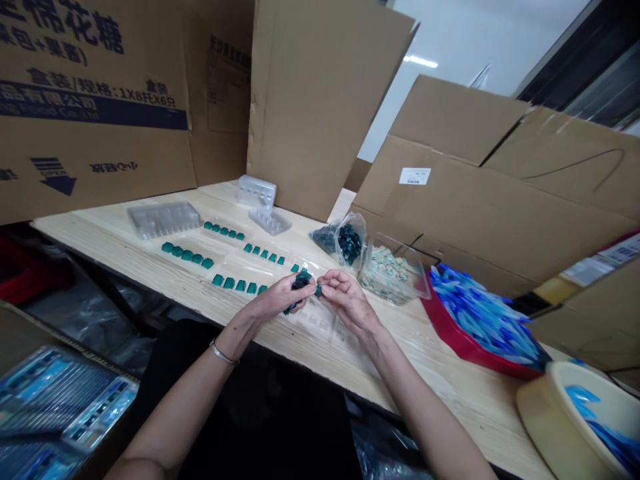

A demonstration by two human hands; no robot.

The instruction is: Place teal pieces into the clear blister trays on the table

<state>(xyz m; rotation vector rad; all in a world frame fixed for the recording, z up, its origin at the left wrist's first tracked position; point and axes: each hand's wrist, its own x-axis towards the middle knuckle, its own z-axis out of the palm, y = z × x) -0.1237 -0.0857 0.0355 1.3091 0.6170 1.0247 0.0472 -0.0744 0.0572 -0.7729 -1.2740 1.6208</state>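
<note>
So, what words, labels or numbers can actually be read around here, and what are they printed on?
"棉花糖" on the cardboard carton.
"规格:1X8" on the same carton.
"OPEN" on the black arrow.
The white barcode label and the blue printed packs are too small to read.

Glossy teal plastic is seen on the moulded pieces (187,255) at 11 o'clock, glossy clear plastic on the blister tray (164,220) beyond them, and matt corrugated cardboard on the sheet (325,100) at 12 o'clock.

Teal piece (301,281) (mostly hidden by fingers (285,290))
</note>
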